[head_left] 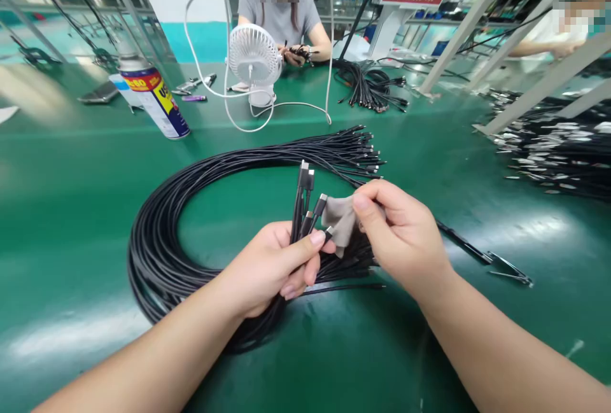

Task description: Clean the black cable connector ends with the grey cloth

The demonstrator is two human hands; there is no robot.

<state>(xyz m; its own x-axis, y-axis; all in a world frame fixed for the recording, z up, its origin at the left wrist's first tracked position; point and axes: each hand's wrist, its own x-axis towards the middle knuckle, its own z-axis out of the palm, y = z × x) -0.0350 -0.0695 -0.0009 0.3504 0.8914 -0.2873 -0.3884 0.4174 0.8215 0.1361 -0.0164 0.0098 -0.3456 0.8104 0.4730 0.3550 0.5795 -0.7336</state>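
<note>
My left hand is closed around several black USB cables, their metal plugs pointing up and to the right past my thumb. Between the thumb and fingers of my right hand is a small grey cloth, hanging just right of the plugs. Whether the cloth touches a plug I cannot tell. Under and behind my hands, a large looped bundle of black cables lies on the green table, with many plug ends fanned out toward the right.
A spray can stands at the back left, near a white fan with a looping white cord. Tweezers lie at right. More cables are piled far right, beside slanted metal posts. Across the table a person handles cables.
</note>
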